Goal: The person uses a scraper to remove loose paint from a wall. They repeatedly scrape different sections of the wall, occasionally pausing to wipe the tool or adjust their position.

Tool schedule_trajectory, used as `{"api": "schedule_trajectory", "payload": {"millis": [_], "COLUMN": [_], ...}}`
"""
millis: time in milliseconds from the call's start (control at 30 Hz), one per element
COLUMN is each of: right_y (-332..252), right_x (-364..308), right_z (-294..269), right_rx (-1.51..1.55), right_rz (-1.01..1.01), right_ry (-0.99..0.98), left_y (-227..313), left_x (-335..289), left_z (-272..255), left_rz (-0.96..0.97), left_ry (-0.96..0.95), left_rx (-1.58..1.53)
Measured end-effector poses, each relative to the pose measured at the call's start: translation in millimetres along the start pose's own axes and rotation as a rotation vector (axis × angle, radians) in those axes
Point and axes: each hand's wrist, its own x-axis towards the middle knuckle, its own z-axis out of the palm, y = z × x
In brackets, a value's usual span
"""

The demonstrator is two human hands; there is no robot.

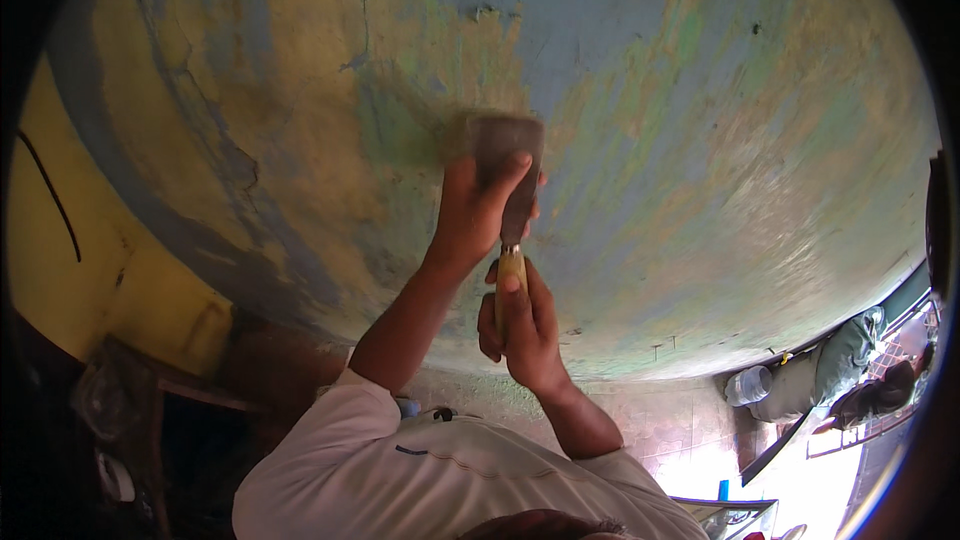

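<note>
Scraper (508,165) against painted wall (650,90), left hand (478,205) gripping blade, right hand (520,325) clenched on handle.

Two hands (470,215) (520,325), one scraper (505,155), one wall (700,140)
</note>
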Motion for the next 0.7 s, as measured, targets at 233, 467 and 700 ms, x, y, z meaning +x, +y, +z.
{"api": "schedule_trajectory", "payload": {"millis": [233,467,700], "right_y": [-14,-23,-16], "right_x": [5,7,-1], "right_z": [10,7,16], "right_rx": [0.034,0.016,0.025], "right_rz": [0.022,0.024,0.02], "right_ry": [-0.01,-0.003,0.002], "left_y": [18,19,12], "left_x": [2,14,4], "left_z": [4,4,-9], "left_rz": [-0.073,0.041,-0.047], "left_ry": [0.01,-0.073,-0.067], "left_rx": [0.032,0.013,0.009]}}
